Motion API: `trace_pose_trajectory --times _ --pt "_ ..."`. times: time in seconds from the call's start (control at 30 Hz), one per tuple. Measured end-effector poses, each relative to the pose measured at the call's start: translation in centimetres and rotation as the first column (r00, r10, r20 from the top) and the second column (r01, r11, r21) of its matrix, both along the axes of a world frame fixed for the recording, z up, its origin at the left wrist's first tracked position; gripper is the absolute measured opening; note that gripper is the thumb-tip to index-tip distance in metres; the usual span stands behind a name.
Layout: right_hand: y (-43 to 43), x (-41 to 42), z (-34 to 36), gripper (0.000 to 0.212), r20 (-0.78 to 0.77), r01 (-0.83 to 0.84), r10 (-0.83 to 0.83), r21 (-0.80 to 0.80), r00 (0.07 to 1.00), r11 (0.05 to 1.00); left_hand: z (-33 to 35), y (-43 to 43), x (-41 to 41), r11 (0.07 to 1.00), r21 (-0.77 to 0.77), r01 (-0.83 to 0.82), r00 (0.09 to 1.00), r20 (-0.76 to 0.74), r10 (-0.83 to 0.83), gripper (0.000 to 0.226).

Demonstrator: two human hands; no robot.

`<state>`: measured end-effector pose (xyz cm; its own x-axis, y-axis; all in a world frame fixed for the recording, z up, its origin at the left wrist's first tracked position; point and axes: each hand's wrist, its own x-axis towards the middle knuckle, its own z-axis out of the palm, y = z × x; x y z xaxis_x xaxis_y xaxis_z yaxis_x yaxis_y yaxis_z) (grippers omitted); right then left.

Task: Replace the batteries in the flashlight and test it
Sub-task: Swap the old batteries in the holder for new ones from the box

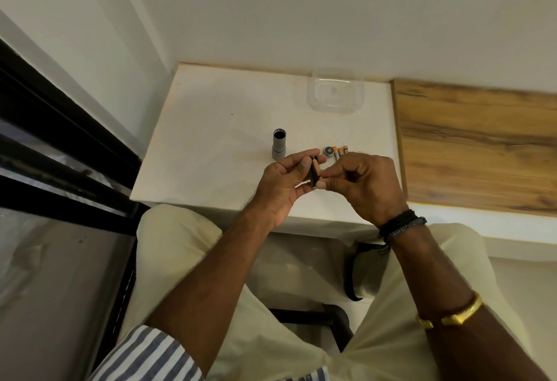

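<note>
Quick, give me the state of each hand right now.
Left hand: closed on the black battery holder.
Right hand: fingers pinched at the same holder, on a battery in it.

Centre frame: left hand [281, 183] and right hand [360, 183] grip black battery holder [313, 174] | grey flashlight body [279, 144] upright above-left | loose batteries [340, 151] right

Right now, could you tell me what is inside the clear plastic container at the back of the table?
The clear container looks nearly empty; one small dark speck shows through it, too blurred to identify.
</note>
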<state>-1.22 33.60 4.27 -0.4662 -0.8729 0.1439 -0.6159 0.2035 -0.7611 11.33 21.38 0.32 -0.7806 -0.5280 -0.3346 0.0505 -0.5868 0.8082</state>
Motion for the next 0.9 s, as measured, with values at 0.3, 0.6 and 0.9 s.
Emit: trace_pose_trajectory --times 0.3,0.6,0.9 --pt "-0.2 -0.1 -0.6 0.021 0.599 0.089 -0.093 0.036 0.795 0.995 0.1 0.2 0.1 0.995 0.094 0.031 0.998 -0.062 -0.025 0.025" --pt "-1.2 1.7 -1.8 0.016 0.749 0.259 -0.196 0.034 0.632 0.965 -0.8 0.0 -0.3 0.964 0.147 -0.223 0.974 0.077 0.213 0.017" --pt "-1.3 2.2 -2.1 0.025 0.899 0.277 -0.108 -0.016 0.425 0.961 -0.6 -0.6 0.0 0.929 0.295 -0.222 0.971 0.157 0.182 0.017"
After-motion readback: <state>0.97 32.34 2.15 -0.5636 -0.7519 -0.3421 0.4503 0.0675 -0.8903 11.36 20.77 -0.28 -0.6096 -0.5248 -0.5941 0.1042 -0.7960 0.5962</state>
